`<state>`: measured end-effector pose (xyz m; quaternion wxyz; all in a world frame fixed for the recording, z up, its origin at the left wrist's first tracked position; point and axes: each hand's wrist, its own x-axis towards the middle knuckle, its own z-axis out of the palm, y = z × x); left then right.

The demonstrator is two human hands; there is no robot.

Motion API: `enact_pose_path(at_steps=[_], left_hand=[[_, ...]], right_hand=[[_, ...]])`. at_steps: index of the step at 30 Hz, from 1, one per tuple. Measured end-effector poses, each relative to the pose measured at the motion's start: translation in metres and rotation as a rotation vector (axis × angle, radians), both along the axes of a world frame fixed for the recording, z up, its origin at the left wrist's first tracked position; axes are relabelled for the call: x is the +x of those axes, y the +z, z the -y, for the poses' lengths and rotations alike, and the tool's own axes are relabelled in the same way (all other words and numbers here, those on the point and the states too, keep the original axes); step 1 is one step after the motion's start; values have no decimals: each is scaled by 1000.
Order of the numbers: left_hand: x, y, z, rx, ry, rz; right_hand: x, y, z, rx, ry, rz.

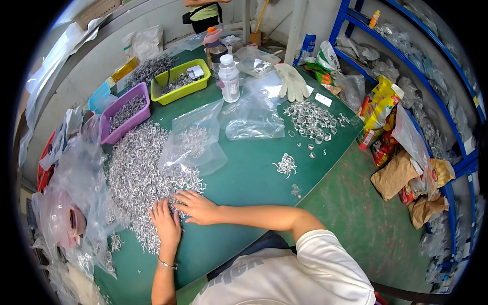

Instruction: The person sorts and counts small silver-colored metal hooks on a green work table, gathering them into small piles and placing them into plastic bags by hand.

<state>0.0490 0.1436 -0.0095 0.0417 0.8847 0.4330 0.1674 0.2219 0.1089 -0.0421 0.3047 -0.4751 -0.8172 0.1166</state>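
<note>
A wide heap of small silvery curved metal pieces (pixel 133 175) covers the left part of the green table (pixel 244 188). At the heap's near edge lies my left hand (pixel 165 223), fingers stretched forward over the pieces. Just right of it, my right hand (pixel 198 208) reaches in from the right with its fingers spread, their tips on the heap. Nothing shows gripped in either hand, though what lies under the fingertips is hidden. On the heap's far right side rests a clear plastic bag (pixel 195 137) with similar pieces in or under it.
Purple (pixel 147 109) and yellow-green baskets (pixel 178 96) of metal pieces stand beyond the heap. A white bottle (pixel 230 81), a glove (pixel 292 84), a pile of metal rings (pixel 312 119) and a small pile (pixel 286 165) lie right. Blue shelving (pixel 406 43) lines the right; a person (pixel 206 15) stands behind.
</note>
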Motion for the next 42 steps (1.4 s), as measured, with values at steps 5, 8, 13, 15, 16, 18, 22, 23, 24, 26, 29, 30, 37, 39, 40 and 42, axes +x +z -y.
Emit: enact_pose_path(at_steps=[5, 8, 13, 15, 16, 18, 22, 23, 24, 26, 29, 30, 37, 39, 40, 42], left_hand=[[8, -1, 32, -115, -184, 187], [0, 3, 41, -149, -178, 199], [-12, 0, 20, 52, 165, 134], [-12, -7, 15, -22, 175, 48], [-9, -4, 16, -39, 139, -8], [-5, 0, 23, -77, 40, -30], [-5, -5, 48, -75, -88, 132], [-6, -3, 53, -92, -109, 122], [-8, 1, 59, -110, -130, 112], [-12, 0, 62, -124, -113, 125], [-11, 2, 51, 25, 141, 94], [-13, -2, 48, -17, 152, 75], [-5, 2, 74, -148, -95, 25], [-8, 2, 76, -157, -132, 87], [-9, 1, 74, -142, -148, 98], [-9, 2, 74, -131, -167, 137]], right_hand=[[8, 0, 14, 6, 16, -52], [17, 8, 24, 41, 39, -55], [20, 21, 28, 24, -116, -99], [11, 21, 22, 80, -104, -63], [5, 21, 21, 91, -95, -40], [-4, 14, 18, -39, -38, 41], [-4, 5, 25, 23, -7, 110], [0, 5, 26, 36, 19, 75], [4, 4, 26, 49, 44, 39], [11, 8, 29, 34, 69, 0], [15, 12, 30, -23, 19, -22], [16, 11, 31, -40, -29, -36], [8, 16, 51, 93, -143, -21], [10, 19, 57, 93, -112, 44], [13, 21, 59, 97, -100, 80], [19, 18, 63, 85, -74, 3]])
